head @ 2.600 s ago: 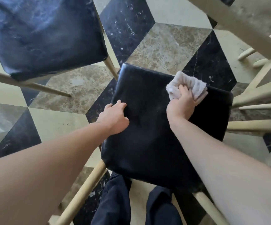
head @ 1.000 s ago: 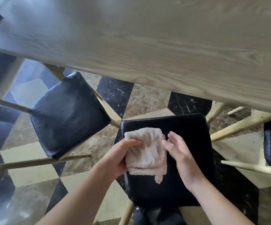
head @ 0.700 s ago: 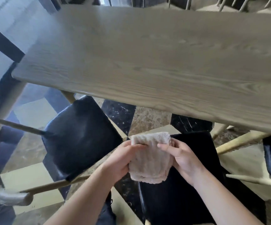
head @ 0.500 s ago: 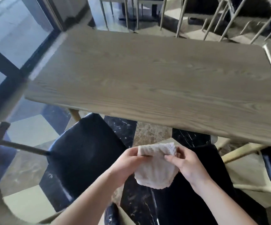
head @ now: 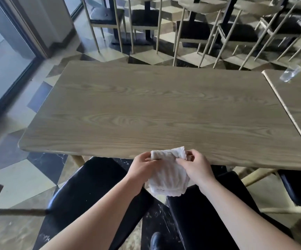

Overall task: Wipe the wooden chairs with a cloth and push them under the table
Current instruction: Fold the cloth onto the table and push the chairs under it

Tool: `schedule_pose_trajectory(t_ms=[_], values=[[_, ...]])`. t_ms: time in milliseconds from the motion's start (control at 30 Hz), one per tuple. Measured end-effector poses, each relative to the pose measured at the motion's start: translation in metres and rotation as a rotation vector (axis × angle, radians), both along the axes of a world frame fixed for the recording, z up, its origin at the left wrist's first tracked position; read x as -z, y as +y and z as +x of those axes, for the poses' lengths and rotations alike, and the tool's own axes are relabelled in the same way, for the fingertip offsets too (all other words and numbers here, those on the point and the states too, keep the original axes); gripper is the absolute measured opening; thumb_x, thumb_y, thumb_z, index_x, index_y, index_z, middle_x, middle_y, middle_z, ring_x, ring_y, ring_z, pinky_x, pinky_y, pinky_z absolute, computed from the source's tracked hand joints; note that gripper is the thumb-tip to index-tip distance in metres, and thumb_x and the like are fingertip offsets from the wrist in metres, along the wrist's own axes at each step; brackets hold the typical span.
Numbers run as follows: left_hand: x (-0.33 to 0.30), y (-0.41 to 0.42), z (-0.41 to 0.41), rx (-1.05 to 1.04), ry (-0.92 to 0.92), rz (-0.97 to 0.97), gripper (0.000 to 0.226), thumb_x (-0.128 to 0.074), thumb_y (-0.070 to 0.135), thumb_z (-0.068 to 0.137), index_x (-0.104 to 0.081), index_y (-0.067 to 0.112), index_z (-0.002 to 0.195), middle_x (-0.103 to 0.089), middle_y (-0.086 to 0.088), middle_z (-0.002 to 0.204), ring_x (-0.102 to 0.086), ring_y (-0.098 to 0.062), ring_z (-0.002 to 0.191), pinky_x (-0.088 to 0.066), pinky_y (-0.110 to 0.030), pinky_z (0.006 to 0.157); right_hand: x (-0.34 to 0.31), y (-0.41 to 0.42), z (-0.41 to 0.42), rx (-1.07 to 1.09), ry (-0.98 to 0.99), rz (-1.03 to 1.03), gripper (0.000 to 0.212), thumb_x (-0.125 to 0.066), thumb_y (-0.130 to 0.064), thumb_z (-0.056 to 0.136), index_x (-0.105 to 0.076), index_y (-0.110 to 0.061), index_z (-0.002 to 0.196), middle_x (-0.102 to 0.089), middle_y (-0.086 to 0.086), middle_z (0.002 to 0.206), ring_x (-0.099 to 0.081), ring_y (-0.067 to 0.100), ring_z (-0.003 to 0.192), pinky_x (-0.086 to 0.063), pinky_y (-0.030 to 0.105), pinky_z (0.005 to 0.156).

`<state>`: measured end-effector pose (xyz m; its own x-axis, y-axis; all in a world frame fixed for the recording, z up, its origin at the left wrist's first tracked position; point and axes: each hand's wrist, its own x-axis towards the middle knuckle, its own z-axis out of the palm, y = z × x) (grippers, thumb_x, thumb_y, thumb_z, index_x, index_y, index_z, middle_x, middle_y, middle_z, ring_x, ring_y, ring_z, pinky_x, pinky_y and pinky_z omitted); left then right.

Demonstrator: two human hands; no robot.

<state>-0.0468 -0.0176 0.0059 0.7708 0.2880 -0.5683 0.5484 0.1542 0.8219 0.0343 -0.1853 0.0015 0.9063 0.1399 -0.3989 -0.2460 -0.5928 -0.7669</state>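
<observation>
A: Comparing with a moment ago, what differs?
B: More of the long grey-brown wooden table [head: 164,112] shows, and the pale folded terry cloth [head: 167,175] sits higher, its top edge overlapping the table's near edge.
A: Room around the grip?
B: Two black-cushioned wooden chairs flank it below: the left chair [head: 84,192] and the right chair [head: 209,210], dark floor between them.
A: The hands?
B: The left hand [head: 142,168] and right hand [head: 194,166] each pinch an upper corner; the cloth hangs between them.
</observation>
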Motion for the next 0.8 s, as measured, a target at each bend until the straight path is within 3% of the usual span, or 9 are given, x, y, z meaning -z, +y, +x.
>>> schedule_pose_trajectory(t_ms=[200, 300, 400, 600, 667, 700, 800], values=[[0.031, 0.006, 0.060, -0.087, 0.049, 0.198, 0.015, -0.070, 0.019, 0.085, -0.073, 0.015, 0.098, -0.078, -0.010, 0.099, -0.073, -0.028, 0.100, -0.058, -0.049, 0.092, 0.030, 0.025, 0.058, 0.080, 0.054, -0.035, 0.024, -0.075, -0.025, 0.075, -0.061, -0.021, 0.093, -0.069, -0.006, 0.086, -0.064, 0.014, 0.079, -0.043, 0.028, 0.061], [0.051, 0.010, 0.086, -0.111, 0.099, 0.273, 0.009, -0.072, 0.021, 0.083, -0.073, 0.019, 0.091, -0.077, -0.003, 0.089, -0.072, -0.023, 0.090, -0.061, -0.042, 0.084, 0.045, 0.035, 0.085, 0.076, 0.034, -0.068, 0.030, -0.074, -0.024, 0.075, -0.058, -0.019, 0.100, -0.066, -0.005, 0.090, -0.064, 0.022, 0.088, -0.047, 0.031, 0.072], [0.063, 0.021, 0.109, -0.123, 0.089, 0.357, 0.002, -0.072, 0.024, 0.082, -0.071, 0.023, 0.084, -0.074, 0.005, 0.081, -0.069, -0.018, 0.083, -0.053, -0.029, 0.066, 0.060, 0.045, 0.103, 0.070, -0.050, -0.063, 0.029, -0.071, -0.024, 0.078, -0.056, -0.019, 0.102, -0.068, 0.000, 0.094, -0.063, 0.027, 0.091, -0.047, 0.032, 0.076], [0.074, 0.028, 0.125, -0.064, 0.045, 0.537, 0.009, -0.070, 0.026, 0.087, -0.068, 0.022, 0.095, -0.066, 0.013, 0.082, -0.065, -0.017, 0.083, -0.040, -0.021, 0.059, 0.077, 0.058, 0.122, 0.095, -0.064, -0.034, 0.021, -0.069, -0.026, 0.080, -0.054, -0.021, 0.094, -0.065, -0.005, 0.084, -0.065, 0.028, 0.088, -0.052, 0.036, 0.078], [0.072, 0.027, 0.125, -0.027, 0.041, 0.599, 0.021, -0.068, 0.025, 0.090, -0.066, 0.019, 0.109, -0.069, 0.005, 0.096, -0.065, -0.023, 0.096, -0.046, -0.023, 0.068, 0.078, 0.059, 0.116, 0.082, -0.121, -0.048, 0.020, -0.068, -0.026, 0.083, -0.054, -0.020, 0.095, -0.063, -0.003, 0.086, -0.065, 0.030, 0.088, -0.049, 0.035, 0.075], [0.072, 0.026, 0.122, 0.009, 0.030, 0.661, 0.034, -0.067, 0.025, 0.091, -0.061, 0.017, 0.124, -0.067, -0.001, 0.112, -0.062, -0.024, 0.107, -0.050, -0.027, 0.080, 0.078, 0.059, 0.110, 0.050, -0.201, -0.087, 0.021, -0.068, -0.026, 0.085, -0.054, -0.019, 0.100, -0.063, 0.001, 0.093, -0.063, 0.031, 0.091, -0.048, 0.035, 0.075], [0.074, 0.023, 0.104, 0.233, -0.090, 0.972, 0.062, -0.059, 0.030, 0.096, -0.037, 0.018, 0.153, -0.041, -0.007, 0.152, -0.038, -0.027, 0.138, -0.040, -0.041, 0.111, 0.079, 0.052, 0.085, -0.165, -0.508, -0.277, 0.045, -0.063, -0.030, 0.090, -0.052, -0.013, 0.130, -0.055, 0.013, 0.135, -0.052, 0.034, 0.120, -0.045, 0.040, 0.095]])
